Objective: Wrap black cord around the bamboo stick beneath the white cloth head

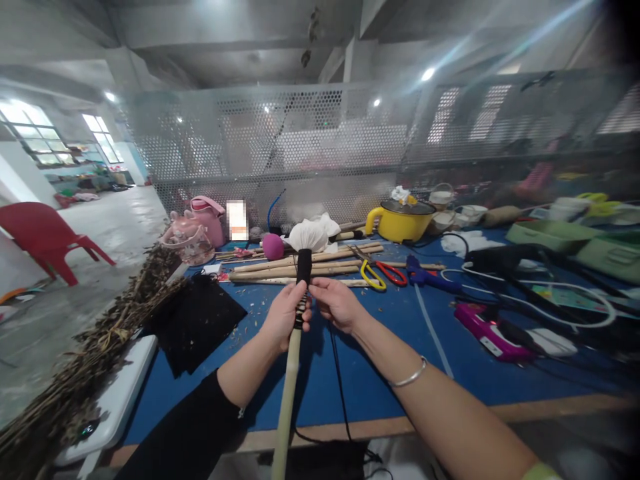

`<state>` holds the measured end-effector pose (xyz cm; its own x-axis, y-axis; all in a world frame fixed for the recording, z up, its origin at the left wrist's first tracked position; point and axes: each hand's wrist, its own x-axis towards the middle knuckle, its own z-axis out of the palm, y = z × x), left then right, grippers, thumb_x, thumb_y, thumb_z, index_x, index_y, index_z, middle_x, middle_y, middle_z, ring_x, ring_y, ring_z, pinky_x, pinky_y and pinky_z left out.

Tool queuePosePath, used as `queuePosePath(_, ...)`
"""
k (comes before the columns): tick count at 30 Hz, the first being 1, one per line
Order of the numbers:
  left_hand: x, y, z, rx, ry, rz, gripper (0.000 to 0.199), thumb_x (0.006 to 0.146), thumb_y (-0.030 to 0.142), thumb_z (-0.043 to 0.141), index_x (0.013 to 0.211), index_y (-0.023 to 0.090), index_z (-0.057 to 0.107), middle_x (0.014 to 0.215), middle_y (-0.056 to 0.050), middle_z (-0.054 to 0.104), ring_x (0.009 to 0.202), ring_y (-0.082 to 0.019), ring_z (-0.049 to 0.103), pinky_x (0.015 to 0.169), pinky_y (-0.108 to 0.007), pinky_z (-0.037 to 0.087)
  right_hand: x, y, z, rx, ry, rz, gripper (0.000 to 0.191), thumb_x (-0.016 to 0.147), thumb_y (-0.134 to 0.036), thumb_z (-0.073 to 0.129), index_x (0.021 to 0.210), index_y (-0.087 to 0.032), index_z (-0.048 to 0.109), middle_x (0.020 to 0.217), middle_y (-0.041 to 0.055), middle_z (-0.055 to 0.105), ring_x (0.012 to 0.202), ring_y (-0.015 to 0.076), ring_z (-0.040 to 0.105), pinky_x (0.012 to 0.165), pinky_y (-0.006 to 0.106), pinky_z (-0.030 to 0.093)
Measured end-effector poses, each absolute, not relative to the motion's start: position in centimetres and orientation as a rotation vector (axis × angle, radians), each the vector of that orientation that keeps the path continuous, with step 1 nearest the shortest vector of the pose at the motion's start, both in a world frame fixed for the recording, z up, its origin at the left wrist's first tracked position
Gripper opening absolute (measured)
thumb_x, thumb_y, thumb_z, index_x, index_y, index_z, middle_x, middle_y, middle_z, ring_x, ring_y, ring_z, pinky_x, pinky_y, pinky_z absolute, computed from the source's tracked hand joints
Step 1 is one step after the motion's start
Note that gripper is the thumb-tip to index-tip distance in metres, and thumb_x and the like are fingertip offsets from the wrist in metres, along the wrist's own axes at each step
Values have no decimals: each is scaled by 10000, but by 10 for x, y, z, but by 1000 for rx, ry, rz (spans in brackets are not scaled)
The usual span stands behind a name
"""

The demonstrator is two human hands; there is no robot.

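Note:
My left hand (pixel 286 312) is wrapped round a pale wooden stick (pixel 287 400), just below its top. A bunched white cloth head (pixel 303 236) caps the stick, bound beneath by a solid black wrapping (pixel 303 267). Lower down, by my left fingers, black cord (pixel 299 313) circles the stick in spaced turns. My right hand (pixel 339 305) is closed in a pinch right beside the wrapping, its fingertips at the cord. From there a loose black cord (pixel 336 363) hangs down past the table edge. What lies between the right fingertips is mostly hidden.
Bamboo sticks (pixel 280 270), scissors (pixel 375 275) and a blue glue gun (pixel 430 277) lie beyond my hands. A yellow pot (pixel 400 223) stands behind. A magenta power strip (pixel 493 333) is right. Black cloth (pixel 195 320) and dried plant stems (pixel 105 340) lie left.

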<state>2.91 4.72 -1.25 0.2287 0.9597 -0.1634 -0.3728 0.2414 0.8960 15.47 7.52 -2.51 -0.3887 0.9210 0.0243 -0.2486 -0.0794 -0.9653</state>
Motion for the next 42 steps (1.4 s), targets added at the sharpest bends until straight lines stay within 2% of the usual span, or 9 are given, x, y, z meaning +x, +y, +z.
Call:
queuePosePath(3, 29, 45, -15, 1012, 960, 1286, 462, 611, 434, 707, 889, 197, 426, 571, 66, 539, 390, -73, 487, 351, -169, 382, 154, 74, -21, -858, -1292, 1542, 326, 666, -405, 659, 815, -125, 584, 449, -66, 455, 305, 27, 240, 297, 179, 129)
queuePosePath(7, 21, 46, -18, 1176, 1057, 1305, 432, 580, 333, 747, 853, 161, 461, 547, 53, 558, 426, -59, 489, 423, -164, 384, 155, 74, -19, -929, -1287, 1502, 288, 657, -385, 651, 774, -131, 585, 388, -98, 347, 308, 34, 203, 299, 186, 121)
queuePosePath(10, 18, 46, -18, 1169, 1100, 1319, 377, 599, 341, 735, 817, 127, 515, 542, 31, 572, 427, -58, 486, 433, -172, 386, 154, 75, -20, -920, -1265, 1570, 294, 656, -392, 654, 788, -142, 570, 367, -119, 277, 306, 32, 159, 301, 181, 86)
queuePosePath(17, 18, 46, -14, 980, 918, 1325, 310, 659, 365, 691, 773, 114, 551, 647, -17, 629, 439, -56, 512, 419, -170, 415, 151, 73, -17, -868, -1190, 1588, 345, 643, -413, 685, 697, -177, 440, 490, -86, 432, 325, 12, 191, 292, 155, 107)
queuePosePath(23, 13, 43, -13, 874, 767, 1073, 289, 714, 388, 645, 797, 114, 604, 647, -37, 628, 441, -57, 525, 418, -151, 435, 161, 73, -16, -704, -1285, 1847, 385, 703, -414, 651, 971, -189, 491, 473, -112, 373, 334, 16, 127, 306, 143, 74)
queuePosePath(28, 13, 47, -18, 745, 855, 882, 333, 784, 427, 546, 871, 109, 589, 729, -92, 640, 542, -115, 609, 453, -189, 482, 165, 80, -26, -801, -1340, 1742, 320, 694, -423, 656, 785, -154, 507, 399, -115, 302, 321, 19, 136, 314, 167, 82)
queuePosePath(31, 16, 45, -19, 911, 971, 1006, 377, 742, 462, 584, 944, 150, 518, 751, -55, 629, 514, -119, 595, 405, -202, 454, 162, 82, -31, -883, -1377, 1655, 312, 701, -428, 643, 715, -156, 493, 404, -100, 328, 316, 23, 159, 310, 184, 89)
queuePosePath(35, 20, 38, -19, 1134, 1097, 1190, 447, 636, 360, 706, 963, 175, 464, 650, 37, 556, 485, -94, 551, 391, -184, 425, 156, 79, -30, -907, -1420, 1618, 293, 714, -427, 623, 708, -160, 503, 416, -85, 365, 314, 34, 204, 307, 197, 113)
queuePosePath(42, 20, 42, -20, 1097, 973, 1316, 378, 662, 359, 674, 895, 163, 451, 614, 39, 560, 438, -72, 495, 358, -177, 375, 154, 74, -22, -834, -1397, 1562, 284, 724, -433, 618, 741, -175, 502, 443, -89, 357, 330, 39, 228, 313, 191, 133)
